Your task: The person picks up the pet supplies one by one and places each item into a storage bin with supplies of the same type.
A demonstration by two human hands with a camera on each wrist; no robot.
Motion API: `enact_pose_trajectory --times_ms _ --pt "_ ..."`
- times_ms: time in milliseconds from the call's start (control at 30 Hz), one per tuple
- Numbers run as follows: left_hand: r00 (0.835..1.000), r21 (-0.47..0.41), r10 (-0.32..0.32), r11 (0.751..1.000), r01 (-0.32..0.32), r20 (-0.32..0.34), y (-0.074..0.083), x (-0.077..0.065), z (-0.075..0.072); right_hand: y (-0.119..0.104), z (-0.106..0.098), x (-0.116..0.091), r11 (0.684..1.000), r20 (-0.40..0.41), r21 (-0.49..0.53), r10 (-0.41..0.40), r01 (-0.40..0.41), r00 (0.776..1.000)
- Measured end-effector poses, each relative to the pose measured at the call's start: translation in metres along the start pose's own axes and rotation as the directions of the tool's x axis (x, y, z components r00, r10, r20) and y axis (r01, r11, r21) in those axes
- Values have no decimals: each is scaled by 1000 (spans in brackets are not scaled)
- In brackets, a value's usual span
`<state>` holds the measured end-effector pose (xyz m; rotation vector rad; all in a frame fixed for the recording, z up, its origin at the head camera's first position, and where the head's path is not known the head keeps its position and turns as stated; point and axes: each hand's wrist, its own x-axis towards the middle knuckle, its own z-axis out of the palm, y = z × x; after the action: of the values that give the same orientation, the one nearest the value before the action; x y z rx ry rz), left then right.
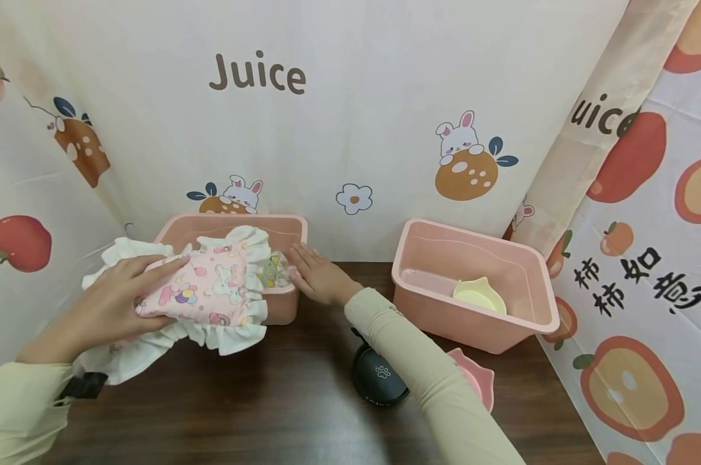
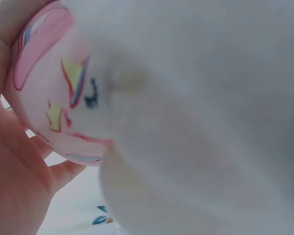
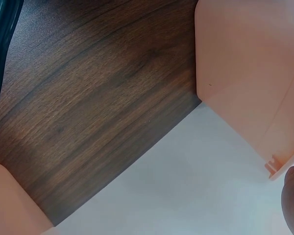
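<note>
My left hand (image 1: 109, 303) grips a small pink pillow (image 1: 211, 290) with a bunny print and white ruffled edging, thumb on one face. The pillow is held over the front of the left pink bin (image 1: 281, 313), hiding much of its inside. Filling most of the left wrist view are the pillow's printed cloth (image 2: 63, 112) and blurred white ruffle (image 2: 196, 122). My right hand (image 1: 321, 274) rests at that bin's right rim with fingers extended. A green and yellow printed item (image 1: 271, 270) shows inside the bin, beside the ruffle.
At the right stands another pink bin (image 1: 472, 329) with a yellow cat-eared dish (image 1: 481, 295) inside. On the dark wooden table (image 1: 240, 413) lie a round black item (image 1: 379, 378) with a paw print and a pink dish (image 1: 481, 381), partly behind my right forearm. Printed curtains (image 1: 350, 97) enclose the table.
</note>
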<state>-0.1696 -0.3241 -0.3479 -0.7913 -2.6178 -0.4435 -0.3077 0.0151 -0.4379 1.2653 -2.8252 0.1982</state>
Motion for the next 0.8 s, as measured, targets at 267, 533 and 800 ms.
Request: enact_pose_trajectory --times_ms 267,533,800 --pt "998 7 -62 998 62 5 -10 16 1 0 0 0 1000 6 2 1 -1 1000" --pt "996 29 -86 996 86 16 -16 38 1 0 2 0 1000 6 9 7 -7 1000" --pt "997 84 -67 994 64 37 -26 61 7 0 1 0 1000 5 12 1 -1 1000"
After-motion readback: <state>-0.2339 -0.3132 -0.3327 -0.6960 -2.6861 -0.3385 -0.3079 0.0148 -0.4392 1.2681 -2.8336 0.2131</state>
